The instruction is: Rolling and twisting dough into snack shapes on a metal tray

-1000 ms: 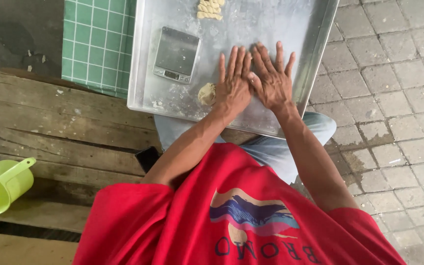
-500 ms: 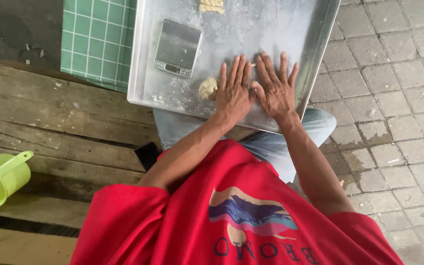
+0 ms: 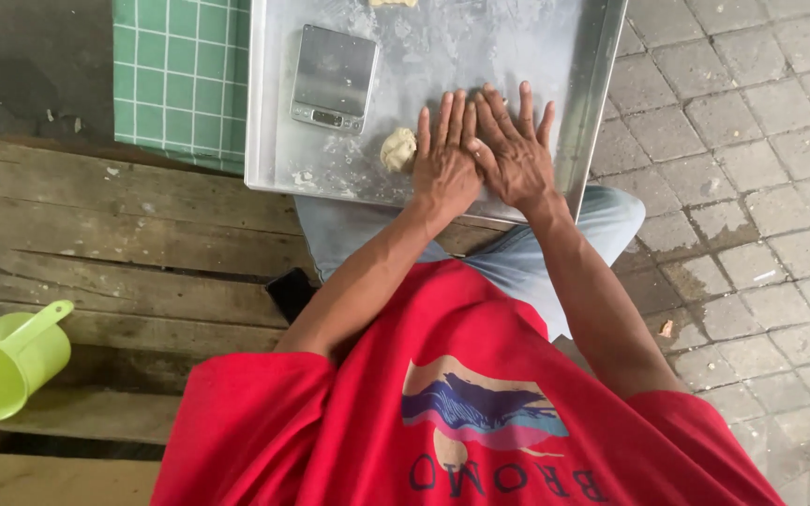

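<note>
Your two hands lie flat and side by side on the metal tray [image 3: 592, 103], near its edge closest to you, with the fingers pointing toward the far edge. Your left hand [image 3: 444, 159] and right hand [image 3: 515, 150] are spread open, palms down, inner fingers touching or slightly crossed; neither closes around anything, and whether something is pressed beneath the palms is hidden from view.

The small dough lump [image 3: 398, 149] sits on the floured tray surface just beside your left hand, on its outer side, toward the tray's left edge. It looks to touch, or nearly touch, the edge of that hand. It is roughly round, with no clear long axis. Your left hand is plainly the nearer one; the right is a hand further off.

Beyond the lump, toward the far left part of the tray, a flat grey digital scale [image 3: 334, 75] rests apart from both hands. A second bit of dough [image 3: 392, 3] shows only partly at the far edge
</note>
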